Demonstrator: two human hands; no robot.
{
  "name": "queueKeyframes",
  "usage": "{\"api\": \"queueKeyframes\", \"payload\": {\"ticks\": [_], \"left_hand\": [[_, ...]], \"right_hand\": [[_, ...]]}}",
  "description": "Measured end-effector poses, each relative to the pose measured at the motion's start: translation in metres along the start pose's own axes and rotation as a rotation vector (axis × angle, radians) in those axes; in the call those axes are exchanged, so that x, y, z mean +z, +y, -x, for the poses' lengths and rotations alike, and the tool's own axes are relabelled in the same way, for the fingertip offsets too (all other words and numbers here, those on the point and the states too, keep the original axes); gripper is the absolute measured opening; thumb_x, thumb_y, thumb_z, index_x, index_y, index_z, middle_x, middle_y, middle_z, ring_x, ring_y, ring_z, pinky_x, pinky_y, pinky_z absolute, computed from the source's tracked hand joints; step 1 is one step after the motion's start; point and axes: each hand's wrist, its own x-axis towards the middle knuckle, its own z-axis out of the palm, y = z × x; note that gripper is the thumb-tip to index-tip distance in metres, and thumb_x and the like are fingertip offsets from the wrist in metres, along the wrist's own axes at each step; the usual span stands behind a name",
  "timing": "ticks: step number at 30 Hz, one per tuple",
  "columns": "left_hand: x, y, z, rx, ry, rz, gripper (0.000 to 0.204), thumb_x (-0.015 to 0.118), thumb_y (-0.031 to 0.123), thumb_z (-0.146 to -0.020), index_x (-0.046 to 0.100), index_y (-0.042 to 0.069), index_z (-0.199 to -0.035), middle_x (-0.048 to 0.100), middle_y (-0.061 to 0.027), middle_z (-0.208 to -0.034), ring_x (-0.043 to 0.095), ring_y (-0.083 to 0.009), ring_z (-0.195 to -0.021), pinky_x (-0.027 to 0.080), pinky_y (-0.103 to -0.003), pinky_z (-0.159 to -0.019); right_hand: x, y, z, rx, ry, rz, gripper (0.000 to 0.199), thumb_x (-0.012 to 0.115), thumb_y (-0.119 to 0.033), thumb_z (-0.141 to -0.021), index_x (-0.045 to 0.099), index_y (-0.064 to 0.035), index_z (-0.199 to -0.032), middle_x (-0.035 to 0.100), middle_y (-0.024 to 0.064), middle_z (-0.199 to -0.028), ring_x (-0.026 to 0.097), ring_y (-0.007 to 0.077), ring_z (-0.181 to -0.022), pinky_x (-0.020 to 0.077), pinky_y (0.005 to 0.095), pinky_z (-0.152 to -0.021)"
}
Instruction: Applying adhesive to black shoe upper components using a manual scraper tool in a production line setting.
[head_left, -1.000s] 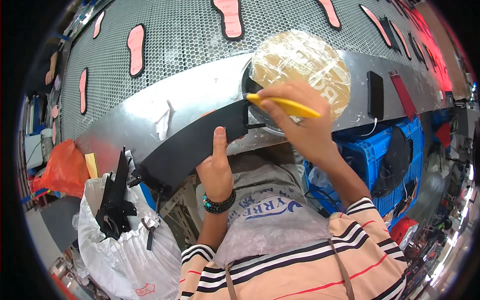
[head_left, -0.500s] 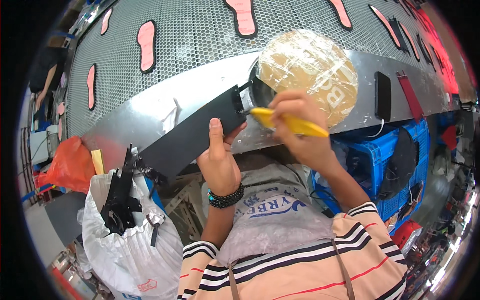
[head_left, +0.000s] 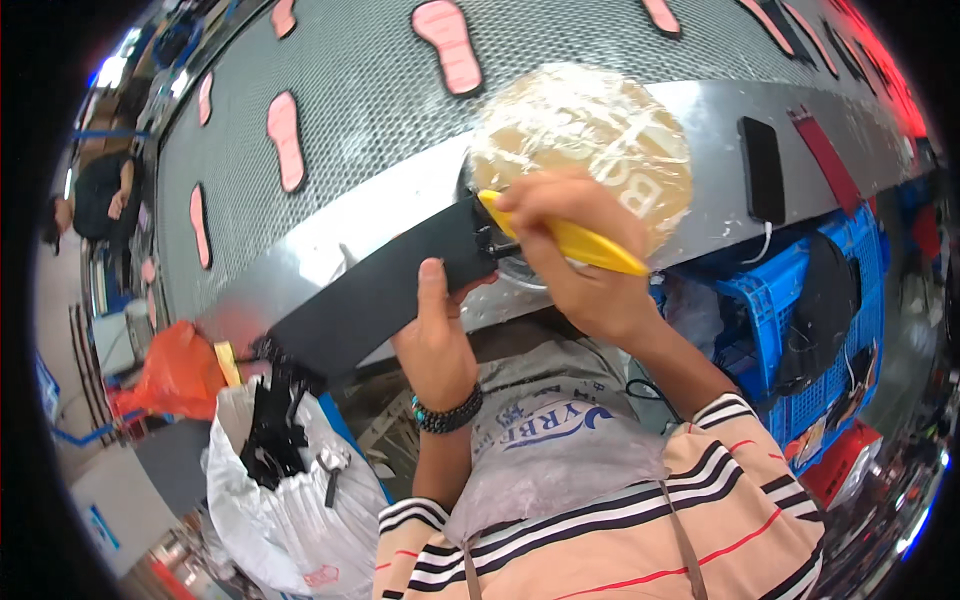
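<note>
My left hand (head_left: 440,350) grips a long flat black strip (head_left: 365,290), thumb on top and fingers underneath. The strip slants from lower left up to the round wrapped lid. In my closed right hand (head_left: 580,245) is a yellow flat-handled tool (head_left: 605,253), held at the strip's far end; its working tip is hidden. Close behind the hand, the tan round lid (head_left: 580,130), covered in crinkled clear film, sits on a dark round container partly hidden below it.
Pink, black-edged insoles (head_left: 286,142) lie on a mesh conveyor (head_left: 350,130) beyond the metal ledge (head_left: 700,130). A phone (head_left: 762,170) and a dark red strip (head_left: 825,160) rest at right, above a blue crate (head_left: 835,340). A white sack (head_left: 285,520) with black pieces stands lower left.
My right hand and the yellow tool have moved left, over the end of the black strip. Insoles have shifted along the conveyor. The whole view has turned slightly.
</note>
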Motion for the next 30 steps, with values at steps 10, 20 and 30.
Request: {"api": "queueKeyframes", "payload": {"ticks": [10, 20, 30], "left_hand": [[0.137, -0.052, -0.243, -0.456, -0.704, -0.286, 0.022, 0.064, 0.025, -0.099, 0.065, 0.004, -0.107, 0.064, -0.0010, -0.085, 0.059, -0.0103, -0.067, 0.047, -0.024, -0.058], [0.277, -0.053, -0.256, 0.087, -0.890, -0.175, 0.054, 0.041, 0.032, -0.106, 0.038, 0.000, -0.150, 0.052, -0.0238, -0.142, 0.055, -0.0329, -0.130, 0.045, -0.044, -0.109], [-0.302, 0.092, -0.022, 0.059, 0.304, -2.048, 0.075, 0.073, 0.042, -0.085, 0.046, 0.005, -0.144, 0.060, -0.0280, -0.129, 0.056, -0.0434, -0.122, 0.043, -0.051, -0.106]], "right_hand": [[-0.098, -0.021, 0.025, 0.224, 0.584, 0.147, 0.011, 0.062, 0.010, -0.089, 0.060, -0.0008, -0.092, 0.066, 0.0112, -0.097, 0.062, 0.0165, -0.088, 0.0490, 0.0288, -0.081], [-0.125, -0.039, 0.039, 0.244, 0.732, 0.183, 0.010, 0.064, 0.004, -0.092, 0.060, -0.0037, -0.096, 0.066, 0.0108, -0.101, 0.058, 0.0079, -0.066, 0.0461, 0.0199, -0.059], [-0.102, 0.000, 0.038, 0.151, 0.370, 0.115, 0.018, 0.058, -0.011, -0.102, 0.063, 0.0005, -0.115, 0.061, 0.0189, -0.117, 0.059, 0.0179, -0.069, 0.0477, 0.0254, -0.055]]}}
